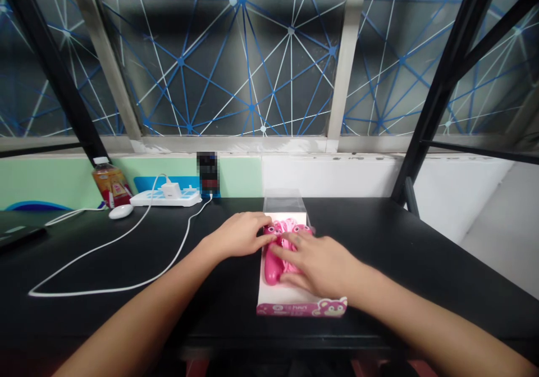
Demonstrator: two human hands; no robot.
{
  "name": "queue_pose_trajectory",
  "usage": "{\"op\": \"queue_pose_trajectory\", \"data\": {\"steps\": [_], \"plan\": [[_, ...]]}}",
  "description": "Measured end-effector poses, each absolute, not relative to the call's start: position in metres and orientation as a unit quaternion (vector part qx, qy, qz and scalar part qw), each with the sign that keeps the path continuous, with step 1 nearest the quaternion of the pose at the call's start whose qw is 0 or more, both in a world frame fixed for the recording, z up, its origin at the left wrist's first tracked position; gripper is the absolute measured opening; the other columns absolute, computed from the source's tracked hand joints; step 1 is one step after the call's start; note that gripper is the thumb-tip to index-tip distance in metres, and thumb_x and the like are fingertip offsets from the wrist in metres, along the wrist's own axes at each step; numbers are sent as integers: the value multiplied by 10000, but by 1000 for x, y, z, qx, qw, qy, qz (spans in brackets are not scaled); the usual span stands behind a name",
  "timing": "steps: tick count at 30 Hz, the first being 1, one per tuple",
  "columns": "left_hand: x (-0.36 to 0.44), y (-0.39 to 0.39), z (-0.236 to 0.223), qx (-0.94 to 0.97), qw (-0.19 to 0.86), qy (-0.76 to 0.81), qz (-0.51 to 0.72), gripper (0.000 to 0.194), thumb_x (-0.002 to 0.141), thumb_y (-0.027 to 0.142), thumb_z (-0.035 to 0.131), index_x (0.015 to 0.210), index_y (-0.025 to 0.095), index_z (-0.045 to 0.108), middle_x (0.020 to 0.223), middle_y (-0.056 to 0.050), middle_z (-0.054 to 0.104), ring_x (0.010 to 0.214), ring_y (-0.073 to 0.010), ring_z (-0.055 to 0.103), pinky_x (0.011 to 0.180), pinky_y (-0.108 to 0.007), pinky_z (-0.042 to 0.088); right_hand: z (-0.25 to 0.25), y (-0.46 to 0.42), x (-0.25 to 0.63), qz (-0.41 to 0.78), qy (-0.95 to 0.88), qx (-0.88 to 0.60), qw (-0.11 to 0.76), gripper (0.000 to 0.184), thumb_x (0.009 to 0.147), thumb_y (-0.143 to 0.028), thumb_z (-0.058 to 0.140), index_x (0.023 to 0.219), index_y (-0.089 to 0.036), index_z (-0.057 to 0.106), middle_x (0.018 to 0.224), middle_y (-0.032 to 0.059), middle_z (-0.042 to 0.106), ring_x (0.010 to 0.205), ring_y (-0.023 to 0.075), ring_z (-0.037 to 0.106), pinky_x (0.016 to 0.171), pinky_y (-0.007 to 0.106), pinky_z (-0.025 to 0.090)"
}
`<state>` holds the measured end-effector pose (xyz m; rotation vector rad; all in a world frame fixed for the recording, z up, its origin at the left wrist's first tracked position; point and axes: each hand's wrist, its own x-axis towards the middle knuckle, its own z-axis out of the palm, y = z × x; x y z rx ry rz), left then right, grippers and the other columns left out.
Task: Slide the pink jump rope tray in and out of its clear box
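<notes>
A pink skipping rope [274,268] with bear-faced handles and a coiled cord lies in a shallow white box [273,295] on the desk. My left hand [242,234] comes in from the left, its thumb and fingers around the top of the left handle. From the right, my right hand [324,260] reaches across the coil, fingers on the cord and handle; it covers most of the right handle. The box's front lip is pink with a printed bear. A clear plastic cover [284,204] stands at the box's far end.
On the black desk [223,315], a white cable [90,294] loops at left. Behind it stand a power strip [147,198], a phone-like device [208,175], a white mouse [120,212] and a drink bottle [110,183]. Black frame posts rise before the window.
</notes>
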<state>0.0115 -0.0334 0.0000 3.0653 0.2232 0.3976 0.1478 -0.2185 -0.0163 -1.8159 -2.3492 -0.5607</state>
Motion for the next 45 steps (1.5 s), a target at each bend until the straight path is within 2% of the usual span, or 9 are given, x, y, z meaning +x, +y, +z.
{"op": "queue_pose_trajectory", "data": {"steps": [4,7,11,15,19,22,25,33,45], "plan": [[12,-38,4,989,9,57,137,327,925,470,490,1137,264,630,1059,-52,688,965,-255,633,787,-349,451,-27,-217,141,-218,-796,-565,9,420,932,-328,488,1347,-274,452,1149,133,621,839,268,639,609,341,487],[16,-38,7,987,30,37,155,324,913,497,509,1083,268,662,1107,-42,669,1041,-240,599,880,-354,452,-26,-218,143,-227,-793,-565,-13,430,904,-227,497,1331,-265,454,1100,130,639,779,249,647,565,305,450],[26,-24,-1,970,75,67,223,395,955,486,424,1207,246,610,1383,-63,508,1284,-232,452,1079,-378,350,-17,-222,146,-223,-798,-559,-18,382,944,-303,447,1323,-259,457,1086,134,649,756,241,646,544,290,418],[34,-5,-12,971,122,122,167,497,957,516,378,1365,250,484,1542,-77,304,1408,-260,298,1141,-429,261,-14,-223,145,-216,-820,-530,-14,410,961,-413,403,1312,-216,480,1046,140,659,752,232,639,562,299,417],[35,2,-10,967,147,122,169,416,925,526,434,1141,226,624,1508,-95,366,1334,-266,416,1079,-388,342,-13,-226,142,-207,-831,-517,11,433,967,-472,381,1309,-233,498,1038,113,673,739,224,641,609,315,433],[32,-1,-4,966,161,122,161,380,890,521,483,1062,217,632,1390,-93,515,1030,-227,614,873,-334,474,-11,-227,141,-202,-824,-528,28,449,971,-522,350,1288,-258,525,1025,100,677,748,225,642,645,330,440],[30,-2,-2,966,162,118,165,355,857,478,541,1082,216,623,1317,-79,573,842,-177,617,777,-300,482,-9,-227,143,-194,-822,-534,30,456,970,-541,338,1261,-259,547,1008,97,678,754,220,643,637,324,434],[37,6,-16,949,177,133,224,307,818,374,597,1079,212,602,1170,-64,638,982,-210,619,848,-328,505,-9,-226,144,-199,-832,-517,19,443,978,-509,337,1257,-228,536,1021,103,670,738,211,633,590,312,416],[29,-15,-11,948,260,92,158,324,813,201,483,1110,218,610,1316,-72,589,1012,-185,650,811,-279,518,-21,-214,162,-203,-774,-598,37,361,975,-476,403,1216,-265,569,1104,99,651,909,241,617,676,321,476]]}}
